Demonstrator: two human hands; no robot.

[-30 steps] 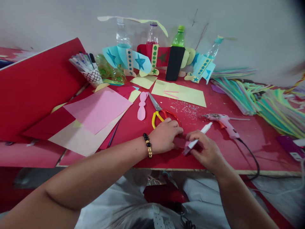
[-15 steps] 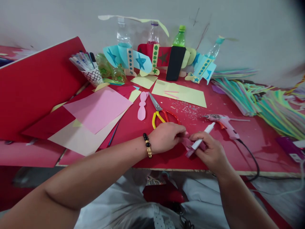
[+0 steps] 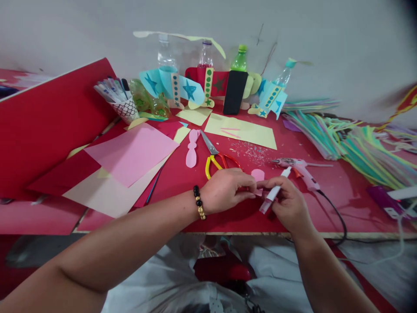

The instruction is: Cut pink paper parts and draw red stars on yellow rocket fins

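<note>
1. Two hands work at lower centre: the left hand's (image 3: 224,190) fingers pinch one pink piece (image 3: 257,175); the right hand's (image 3: 292,208) fingers grasp one white pen (image 3: 271,197).
2. Judged step: positioning the pink piece. The next move calls for steady support.
3. Desk (image 3: 228,224), centre: one cutout (image 3: 191,157), one pair of scissors (image 3: 209,142), two strips (image 3: 230,128).
4. Right of centre: one glue gun (image 3: 301,168).

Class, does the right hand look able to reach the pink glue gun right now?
Probably yes: the glue gun lies just beyond the right hand, handle uncovered, though the white pen it holds may hamper gripping.
</note>
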